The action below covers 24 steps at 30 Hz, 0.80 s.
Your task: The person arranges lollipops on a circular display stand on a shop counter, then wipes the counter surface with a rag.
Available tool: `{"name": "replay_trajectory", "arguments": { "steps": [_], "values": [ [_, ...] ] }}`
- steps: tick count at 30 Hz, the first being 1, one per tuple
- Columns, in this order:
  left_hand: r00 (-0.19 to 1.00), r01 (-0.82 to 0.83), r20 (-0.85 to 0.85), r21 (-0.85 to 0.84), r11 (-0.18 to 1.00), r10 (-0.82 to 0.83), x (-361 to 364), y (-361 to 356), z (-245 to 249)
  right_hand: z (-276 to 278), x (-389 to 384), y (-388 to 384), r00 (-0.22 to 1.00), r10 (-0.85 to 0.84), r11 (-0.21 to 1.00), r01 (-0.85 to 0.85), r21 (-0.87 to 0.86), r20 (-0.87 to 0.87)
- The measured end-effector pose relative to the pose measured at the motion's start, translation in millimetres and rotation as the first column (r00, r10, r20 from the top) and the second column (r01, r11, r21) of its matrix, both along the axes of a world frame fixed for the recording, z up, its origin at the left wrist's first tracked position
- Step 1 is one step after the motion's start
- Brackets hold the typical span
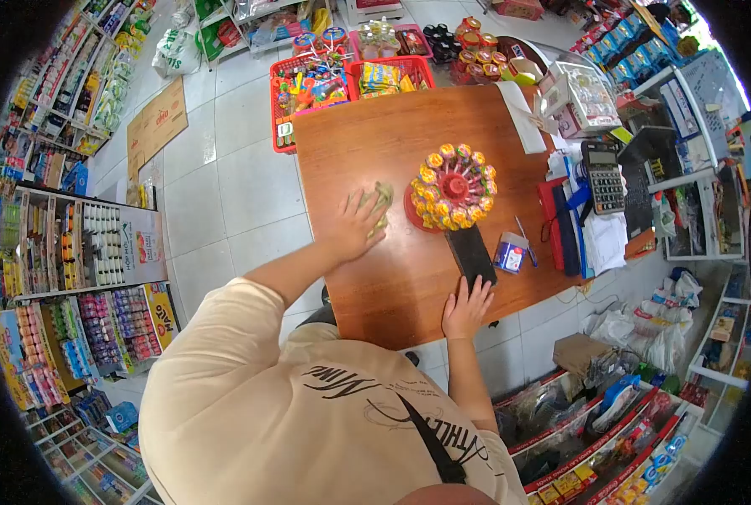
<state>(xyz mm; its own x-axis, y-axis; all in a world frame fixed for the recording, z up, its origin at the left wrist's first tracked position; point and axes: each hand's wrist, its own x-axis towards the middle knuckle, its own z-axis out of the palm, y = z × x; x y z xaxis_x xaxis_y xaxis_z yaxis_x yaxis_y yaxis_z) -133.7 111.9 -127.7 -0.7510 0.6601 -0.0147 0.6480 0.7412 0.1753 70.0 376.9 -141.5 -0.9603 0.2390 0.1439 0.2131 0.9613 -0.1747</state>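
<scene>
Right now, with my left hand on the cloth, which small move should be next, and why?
Perhaps slide the cloth forward: your left hand already rests on it, bare table lies beyond, and the lollipop stand is off to the right.

Readable lettering: "ATHLE" on the shirt (299, 421), "OMO" on flattened cardboard (152, 130), "MALT" on a yellow panel (161, 313).

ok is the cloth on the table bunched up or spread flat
Bunched up: the cloth shows crumpled folds beside the left hand; any part beneath is hidden.
</scene>
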Motion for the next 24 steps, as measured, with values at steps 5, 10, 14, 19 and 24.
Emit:
{"name": "replay_trajectory", "arguments": {
  "steps": [5,10,14,19,24],
  "values": [
    [0.993,0.087,0.082,-0.019,0.996,-0.085,95.2,6.0,4.2,-3.5,2.1,0.9,0.999,0.002,1.0,-0.002,-0.008,-0.047],
    [0.955,0.276,0.082,0.098,0.956,-0.285,111.9,23.6,7.6,-3.7,3.9,-3.2,0.997,0.025,0.997,-0.019,0.081,-0.075],
    [0.82,0.44,0.246,0.308,0.844,-0.517,80.0,33.2,20.3,-2.6,2.3,-22.1,0.983,0.022,0.998,-0.031,-0.046,-0.18],
    [0.788,0.4,0.23,0.514,0.759,-0.571,64.6,-6.1,18.3,14.3,-13.2,-135.9,0.995,0.104,0.894,-0.09,-0.44,0.008],
    [0.754,0.234,0.419,0.549,0.802,-0.506,50.8,-126.7,24.4,10.7,-26.7,-199.7,0.954,-0.179,0.983,0.183,0.003,0.24]
  ]
}}
